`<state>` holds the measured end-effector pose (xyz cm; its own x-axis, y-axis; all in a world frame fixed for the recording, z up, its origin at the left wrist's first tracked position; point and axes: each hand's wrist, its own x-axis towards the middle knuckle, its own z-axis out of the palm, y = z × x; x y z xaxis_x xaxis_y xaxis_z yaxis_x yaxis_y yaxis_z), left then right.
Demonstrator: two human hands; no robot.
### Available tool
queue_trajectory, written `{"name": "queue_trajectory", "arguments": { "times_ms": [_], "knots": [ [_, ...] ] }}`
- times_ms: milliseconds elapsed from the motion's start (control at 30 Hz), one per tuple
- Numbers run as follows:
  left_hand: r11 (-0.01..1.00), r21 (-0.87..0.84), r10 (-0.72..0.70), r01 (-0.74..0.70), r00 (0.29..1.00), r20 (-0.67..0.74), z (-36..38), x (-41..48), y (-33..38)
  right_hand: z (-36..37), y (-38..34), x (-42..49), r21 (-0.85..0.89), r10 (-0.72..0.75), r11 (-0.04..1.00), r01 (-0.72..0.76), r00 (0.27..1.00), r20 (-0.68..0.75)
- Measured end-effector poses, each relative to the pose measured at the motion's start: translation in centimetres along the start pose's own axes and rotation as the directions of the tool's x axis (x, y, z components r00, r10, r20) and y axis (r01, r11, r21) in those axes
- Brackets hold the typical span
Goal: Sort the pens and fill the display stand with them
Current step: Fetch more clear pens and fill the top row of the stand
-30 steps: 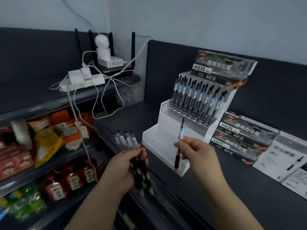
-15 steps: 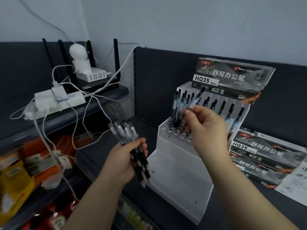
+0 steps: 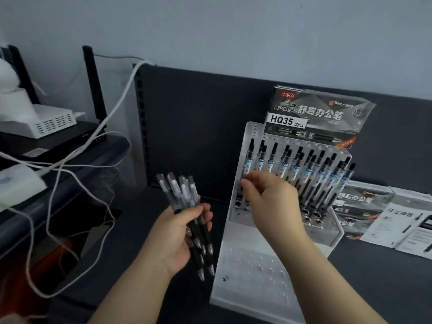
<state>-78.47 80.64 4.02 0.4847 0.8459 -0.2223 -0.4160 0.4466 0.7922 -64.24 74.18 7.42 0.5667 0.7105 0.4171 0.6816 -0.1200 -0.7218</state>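
My left hand (image 3: 180, 237) grips a bundle of several black-grip pens (image 3: 187, 206) with clear caps, tips pointing down, just left of the stand. The clear acrylic display stand (image 3: 252, 284) has stepped tiers. Its upper tier holds several upright pens (image 3: 311, 169), while the holes in the lower front tier are bare. My right hand (image 3: 271, 202) is at the left end of the upper tier. Its fingertips pinch one pen (image 3: 250, 155) that stands upright in the leftmost place there.
A grey pen box (image 3: 318, 113) marked HQ35 sits on top of the stand. More such boxes (image 3: 360, 202) and paper leaflets (image 3: 409, 228) lie to the right. A white router (image 3: 46, 122), a power strip and loose white cables (image 3: 77, 174) crowd the shelf on the left.
My right hand carried the single pen from in front of the stand up to its upper tier and lowered it into the leftmost place. The view moved closer to the stand.
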Motion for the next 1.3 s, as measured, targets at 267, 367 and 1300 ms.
{"name": "queue_trajectory", "arguments": {
  "times_ms": [267, 367, 1300],
  "knots": [
    [0.996, 0.029, -0.083, 0.080, 0.991, 0.104, -1.1, 0.0, 0.7, 0.5, -0.9, -0.9, -0.168, 0.021, 0.985, -0.028, 0.999, -0.042],
    [0.994, 0.019, -0.109, 0.107, 0.986, 0.124, -1.2, -0.3, 1.1, 0.7, -1.2, -1.0, -0.180, 0.031, 0.983, -0.042, 0.998, -0.061],
    [0.993, 0.062, -0.116, 0.104, 0.964, 0.241, -0.9, -1.0, 0.9, 0.1, -4.2, -4.6, 0.415, 0.287, 0.846, -0.335, 0.942, 0.176]
  ]
}}
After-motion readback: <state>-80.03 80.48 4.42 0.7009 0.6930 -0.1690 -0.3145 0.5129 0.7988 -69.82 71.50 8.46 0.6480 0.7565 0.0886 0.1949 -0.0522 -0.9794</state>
